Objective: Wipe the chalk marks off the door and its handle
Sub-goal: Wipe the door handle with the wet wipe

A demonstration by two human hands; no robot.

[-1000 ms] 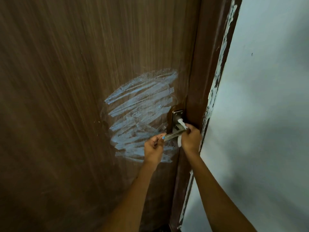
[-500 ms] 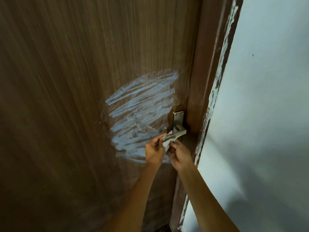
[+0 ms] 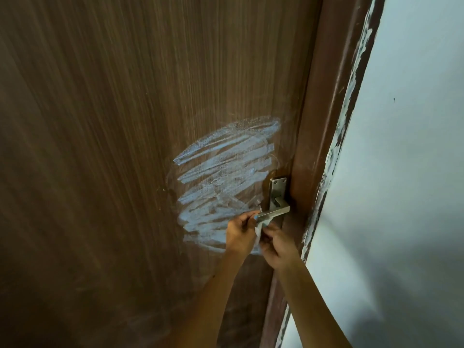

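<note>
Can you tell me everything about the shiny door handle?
The silver metal lever door handle sits at the right edge of the brown wooden door, on a tall metal plate with two screws at the top. Its flat bar points left, roughly level. The left hand pinches its tip, and a white wipe hangs under it, pinched by the right hand.

No text, label, brand, number or sign can be read. The chalk marks [image 3: 226, 182] on the door [image 3: 113, 146] are plain scribbled strokes and form no letters or figures. The handle [image 3: 275, 212] and its plate carry no legible stamp.
</note>
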